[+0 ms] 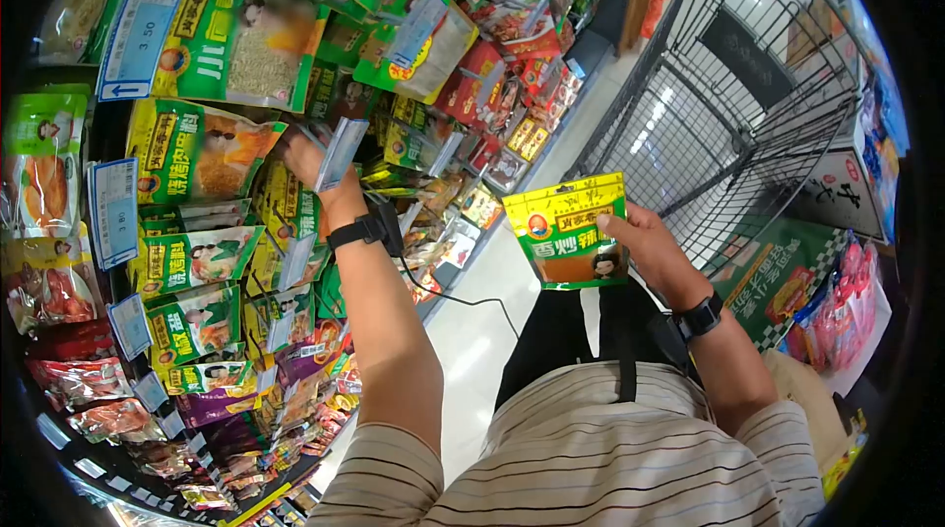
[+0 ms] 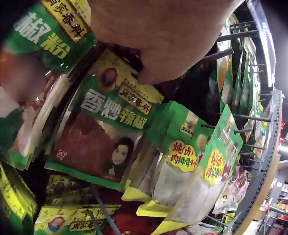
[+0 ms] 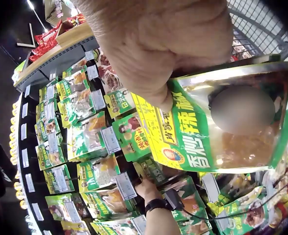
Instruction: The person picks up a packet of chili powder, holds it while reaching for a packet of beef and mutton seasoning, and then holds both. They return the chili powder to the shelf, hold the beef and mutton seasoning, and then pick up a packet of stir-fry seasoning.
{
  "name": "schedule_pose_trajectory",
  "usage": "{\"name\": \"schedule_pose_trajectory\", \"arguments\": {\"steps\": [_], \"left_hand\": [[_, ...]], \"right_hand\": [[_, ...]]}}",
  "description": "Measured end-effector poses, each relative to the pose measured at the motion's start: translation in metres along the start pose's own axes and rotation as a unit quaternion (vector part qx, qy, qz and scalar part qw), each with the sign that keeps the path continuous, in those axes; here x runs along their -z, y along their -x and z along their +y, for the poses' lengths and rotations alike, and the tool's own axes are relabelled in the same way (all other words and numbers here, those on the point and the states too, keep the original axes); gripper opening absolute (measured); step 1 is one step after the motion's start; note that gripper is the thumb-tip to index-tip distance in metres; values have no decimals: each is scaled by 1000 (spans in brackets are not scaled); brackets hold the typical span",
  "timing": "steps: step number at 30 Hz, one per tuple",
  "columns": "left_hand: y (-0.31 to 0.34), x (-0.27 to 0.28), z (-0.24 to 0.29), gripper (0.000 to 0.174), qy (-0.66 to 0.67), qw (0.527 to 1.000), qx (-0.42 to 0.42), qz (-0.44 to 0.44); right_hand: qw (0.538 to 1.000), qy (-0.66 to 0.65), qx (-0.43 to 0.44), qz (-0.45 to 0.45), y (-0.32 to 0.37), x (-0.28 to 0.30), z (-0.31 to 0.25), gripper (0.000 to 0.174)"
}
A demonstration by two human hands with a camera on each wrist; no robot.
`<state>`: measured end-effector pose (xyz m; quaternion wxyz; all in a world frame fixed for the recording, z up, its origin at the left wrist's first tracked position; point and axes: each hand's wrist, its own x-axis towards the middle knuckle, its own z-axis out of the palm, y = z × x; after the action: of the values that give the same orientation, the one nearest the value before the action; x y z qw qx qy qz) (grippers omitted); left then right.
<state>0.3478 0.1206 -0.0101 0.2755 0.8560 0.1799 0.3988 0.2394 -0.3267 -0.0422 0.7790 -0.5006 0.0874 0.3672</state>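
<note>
My right hand (image 1: pixel 658 249) pinches a yellow-and-green spice packet (image 1: pixel 563 266) by its upper edge, thumb on the printed front, held before my body. The same packet (image 3: pixel 241 142) faces the right wrist camera. My left hand (image 1: pixel 317 168) reaches into the hanging packets, partly hidden behind a price tag (image 1: pixel 342 153). Seen from the left wrist, that hand (image 2: pixel 168 34) grips the top of a green chili spice packet (image 2: pixel 92 139), its thumb at the header and the other fingers mostly hidden. A neighbouring packet (image 2: pixel 34 73) hangs to the left of it.
Rows of seasoning packets (image 1: pixel 212 158) hang on hooks with blue-white price tags (image 1: pixel 148 25). A wire shopping cart (image 1: pixel 679 84) stands ahead to the right. A black cable (image 1: pixel 463 296) runs from the left wrist. Pink packages (image 1: pixel 837 315) are at the far right.
</note>
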Motion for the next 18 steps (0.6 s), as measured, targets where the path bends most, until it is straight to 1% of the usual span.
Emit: {"name": "schedule_pose_trajectory", "arguments": {"steps": [1, 2, 3, 5, 6, 9, 12, 18], "left_hand": [[-5, 4, 2, 36, -98, 994, -1, -38], [-7, 7, 4, 31, -194, 978, -1, -76], [-4, 8, 6, 23, -207, 972, -105, -28], [-16, 3, -8, 40, -209, 968, -139, -15], [-22, -1, -15, 39, -207, 967, -148, -11], [-30, -5, -20, 35, -203, 969, -142, -7], [-33, -6, -18, 31, -198, 971, -134, -5], [-32, -8, -23, 28, -185, 975, -123, -4]], "right_hand": [[1000, 3, -10, 11, -1, -2, 0, 33], [1000, 7, -7, 9, -1, -3, 0, 33], [1000, 11, -3, 8, -2, -4, 0, 33], [1000, 13, -6, 3, -1, -7, -1, 33], [1000, 12, -3, 0, -1, -9, -1, 33], [1000, 19, 10, -8, -3, -11, 6, 32], [1000, 22, -11, -9, -2, -14, 8, 31], [1000, 0, -19, -7, 0, -21, 10, 30]]}}
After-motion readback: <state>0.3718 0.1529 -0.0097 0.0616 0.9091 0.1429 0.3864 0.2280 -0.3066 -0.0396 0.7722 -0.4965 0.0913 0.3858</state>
